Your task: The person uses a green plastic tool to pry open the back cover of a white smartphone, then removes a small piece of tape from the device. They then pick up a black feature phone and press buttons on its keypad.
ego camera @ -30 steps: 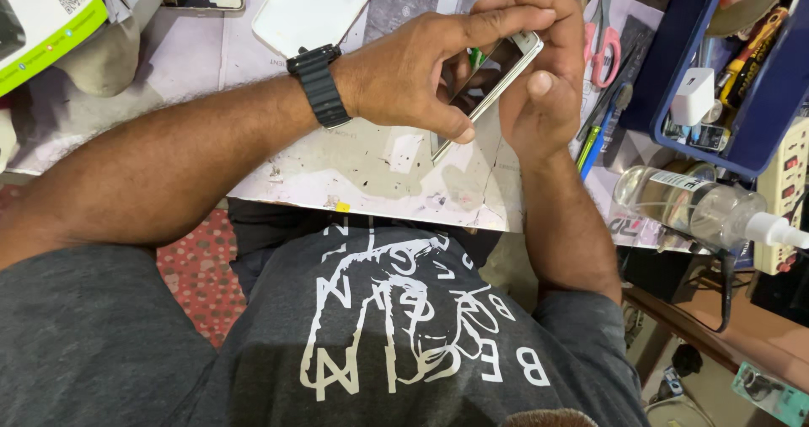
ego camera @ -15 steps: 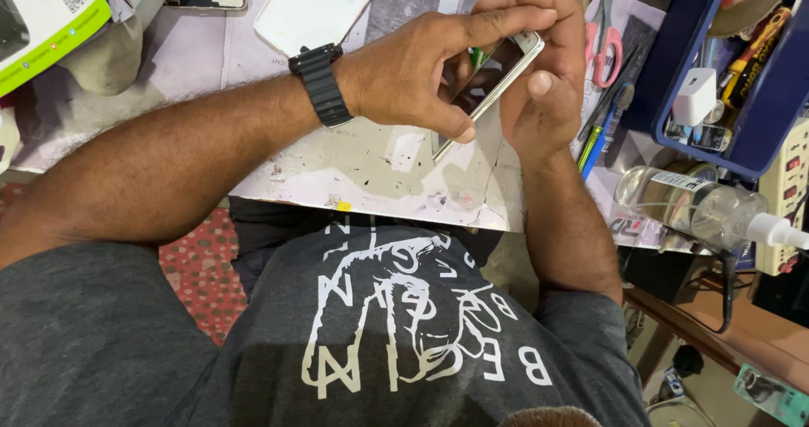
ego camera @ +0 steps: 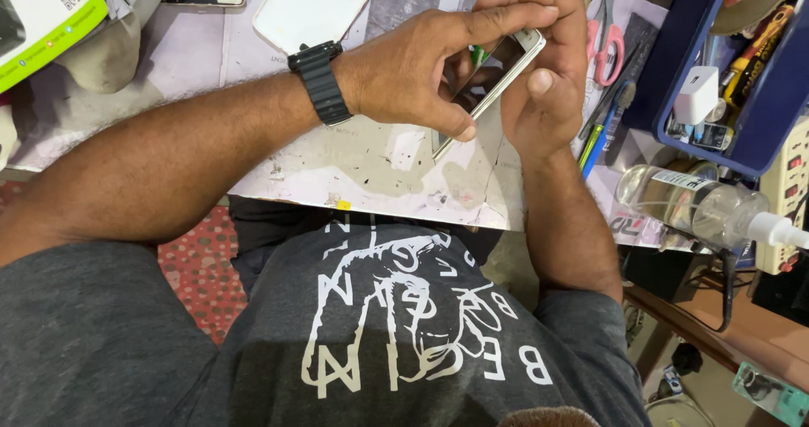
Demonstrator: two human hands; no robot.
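head | phone (ego camera: 489,77) tilted, clasped between left grip (ego camera: 413,73) and right grip (ego camera: 543,98) | screen seemingly dark

Phone (ego camera: 489,77) between both hands above mat (ego camera: 354,162); scissors (ego camera: 605,40) right (bottle (ego camera: 699,208) farther right).

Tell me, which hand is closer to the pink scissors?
Right. The right hand sits just beside the pink scissors, holding the phone. The left hand grips the phone from the other side, farther from the scissors.
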